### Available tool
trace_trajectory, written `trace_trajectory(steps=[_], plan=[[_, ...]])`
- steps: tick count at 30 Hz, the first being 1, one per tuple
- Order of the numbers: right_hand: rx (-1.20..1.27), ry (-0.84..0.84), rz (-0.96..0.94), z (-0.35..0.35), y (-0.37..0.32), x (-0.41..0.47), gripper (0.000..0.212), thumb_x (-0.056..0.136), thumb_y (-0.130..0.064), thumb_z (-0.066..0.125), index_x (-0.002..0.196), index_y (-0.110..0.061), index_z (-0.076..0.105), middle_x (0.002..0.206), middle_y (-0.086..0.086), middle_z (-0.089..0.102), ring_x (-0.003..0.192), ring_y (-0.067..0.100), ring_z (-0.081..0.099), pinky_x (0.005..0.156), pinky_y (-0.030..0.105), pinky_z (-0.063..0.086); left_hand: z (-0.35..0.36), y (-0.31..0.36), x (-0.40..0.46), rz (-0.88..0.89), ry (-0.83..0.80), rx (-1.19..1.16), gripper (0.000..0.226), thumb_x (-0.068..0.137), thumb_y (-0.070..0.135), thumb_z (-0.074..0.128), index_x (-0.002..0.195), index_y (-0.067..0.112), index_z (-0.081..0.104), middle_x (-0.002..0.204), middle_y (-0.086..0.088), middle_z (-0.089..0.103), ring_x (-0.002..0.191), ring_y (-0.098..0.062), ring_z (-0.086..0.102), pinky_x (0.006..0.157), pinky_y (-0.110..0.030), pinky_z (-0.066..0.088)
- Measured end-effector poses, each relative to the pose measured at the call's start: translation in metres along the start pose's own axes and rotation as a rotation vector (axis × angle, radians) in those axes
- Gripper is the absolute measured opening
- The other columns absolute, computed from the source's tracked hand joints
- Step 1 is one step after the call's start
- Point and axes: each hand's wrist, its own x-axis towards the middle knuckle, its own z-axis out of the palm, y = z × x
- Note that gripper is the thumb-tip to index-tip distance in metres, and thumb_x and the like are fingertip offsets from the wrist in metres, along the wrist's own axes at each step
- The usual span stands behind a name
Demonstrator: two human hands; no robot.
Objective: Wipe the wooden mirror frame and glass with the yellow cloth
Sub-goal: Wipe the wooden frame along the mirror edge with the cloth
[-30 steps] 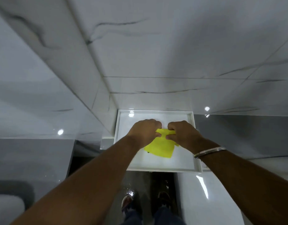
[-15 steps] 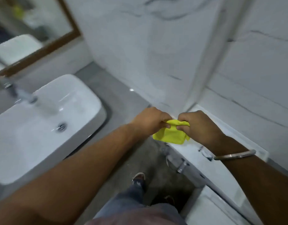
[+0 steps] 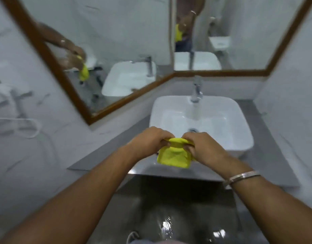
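I hold a folded yellow cloth [image 3: 173,155] in front of me, above the near rim of the basin. My left hand [image 3: 148,140] pinches its upper left edge and my right hand [image 3: 202,148] pinches its upper right edge. The mirror wraps around a wall corner. Its brown wooden frame [image 3: 134,95] runs along the bottom of the left pane and continues under the right pane. The mirror glass [image 3: 116,36] reflects my arms and the cloth. Both hands are well below and in front of the mirror, apart from it.
A white rectangular basin [image 3: 227,138] stands on a grey counter [image 3: 102,155], with a chrome tap [image 3: 196,92] behind it. White marble walls stand on both sides. A chrome towel ring [image 3: 28,127] hangs on the left wall. The dark floor below looks wet.
The view has swung left from the white shelf and corner wall to face the basin and mirror. Both hands still hold the yellow cloth between them.
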Motion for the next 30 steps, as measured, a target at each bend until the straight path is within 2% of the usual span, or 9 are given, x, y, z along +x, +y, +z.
trace_trajectory(steps=[4, 7, 10, 12, 16, 18, 23, 27, 30], plan=[[-0.019, -0.040, -0.200, 0.048, -0.084, 0.087, 0.018, 0.079, -0.012, 0.058, 0.094, -0.017, 0.067, 0.093, 0.009, 0.071, 0.088, 0.030, 0.063, 0.078, 0.038, 0.049, -0.037, -0.104, -0.052, -0.159, 0.093, 0.086, 0.025, 0.092, 0.026, 0.070, 0.116, 0.018, 0.073, 0.111, -0.001, 0.074, 0.105, -0.023, 0.064, 0.087, -0.033, 0.043], [-0.019, -0.074, -0.292, 0.072, -0.135, 0.140, 0.017, 0.078, -0.010, 0.060, 0.093, -0.015, 0.067, 0.093, 0.010, 0.071, 0.090, 0.030, 0.063, 0.075, 0.034, 0.045, -0.052, -0.159, -0.083, -0.269, 0.217, 0.104, 0.023, 0.090, 0.033, 0.070, 0.110, 0.022, 0.074, 0.106, -0.002, 0.073, 0.102, -0.024, 0.063, 0.081, -0.033, 0.040], [-0.015, -0.090, -0.337, 0.084, -0.173, 0.181, 0.013, 0.078, -0.007, 0.061, 0.089, -0.011, 0.066, 0.092, 0.013, 0.071, 0.090, 0.033, 0.063, 0.069, 0.033, 0.038, -0.067, -0.195, -0.103, -0.369, 0.320, 0.075, 0.018, 0.092, 0.033, 0.069, 0.104, 0.021, 0.074, 0.097, -0.003, 0.072, 0.095, -0.025, 0.064, 0.073, -0.032, 0.042], [-0.017, -0.088, -0.367, 0.087, -0.190, 0.207, 0.015, 0.078, -0.006, 0.061, 0.090, -0.013, 0.066, 0.092, 0.012, 0.071, 0.090, 0.033, 0.063, 0.067, 0.030, 0.036, -0.077, -0.212, -0.107, -0.399, 0.387, 0.034, 0.018, 0.092, 0.030, 0.069, 0.107, 0.022, 0.075, 0.100, -0.003, 0.069, 0.095, -0.023, 0.062, 0.079, -0.036, 0.047], [0.004, -0.105, -0.422, 0.096, -0.201, 0.257, 0.025, 0.079, -0.007, 0.063, 0.102, -0.013, 0.069, 0.102, 0.008, 0.073, 0.098, 0.029, 0.065, 0.081, 0.034, 0.049, -0.084, -0.238, -0.098, -0.489, 0.475, 0.011, 0.021, 0.097, 0.028, 0.063, 0.115, 0.023, 0.071, 0.109, -0.003, 0.060, 0.096, -0.022, 0.058, 0.083, -0.039, 0.050], [0.001, -0.102, -0.434, 0.105, -0.198, 0.276, 0.025, 0.079, -0.009, 0.065, 0.103, -0.016, 0.070, 0.102, 0.007, 0.072, 0.098, 0.027, 0.064, 0.083, 0.032, 0.047, -0.080, -0.243, -0.090, -0.545, 0.508, 0.048, 0.025, 0.101, 0.031, 0.058, 0.123, 0.026, 0.067, 0.113, -0.002, 0.060, 0.099, -0.021, 0.058, 0.083, -0.039, 0.051], [0.111, 0.166, -0.277, 0.141, -0.184, 0.305, 0.020, 0.076, -0.022, 0.073, 0.096, -0.026, 0.073, 0.108, 0.005, 0.056, 0.102, 0.025, 0.052, 0.085, 0.028, 0.037, -0.078, -0.251, -0.073, -0.732, 0.503, 0.291, 0.026, 0.102, 0.044, 0.051, 0.122, 0.032, 0.064, 0.116, 0.006, 0.064, 0.106, -0.023, 0.058, 0.079, -0.037, 0.052], [0.282, 0.310, -0.093, 0.176, -0.195, 0.308, 0.024, 0.074, -0.017, 0.076, 0.097, -0.024, 0.075, 0.099, 0.009, 0.051, 0.091, 0.028, 0.052, 0.079, 0.027, 0.041, -0.082, -0.259, -0.064, -0.691, 0.624, 0.565, 0.009, 0.084, 0.030, 0.079, 0.083, 0.022, 0.074, 0.085, -0.003, 0.064, 0.069, -0.028, 0.060, 0.054, -0.036, 0.045], [0.424, 0.381, -0.052, 0.188, -0.206, 0.314, 0.030, 0.075, -0.016, 0.074, 0.103, -0.024, 0.070, 0.099, 0.004, 0.051, 0.087, 0.019, 0.052, 0.077, 0.025, 0.040, -0.078, -0.271, -0.065, -0.675, 0.806, 0.705, 0.015, 0.080, 0.026, 0.083, 0.073, 0.021, 0.072, 0.074, -0.003, 0.058, 0.058, -0.026, 0.050, 0.051, -0.035, 0.038]])
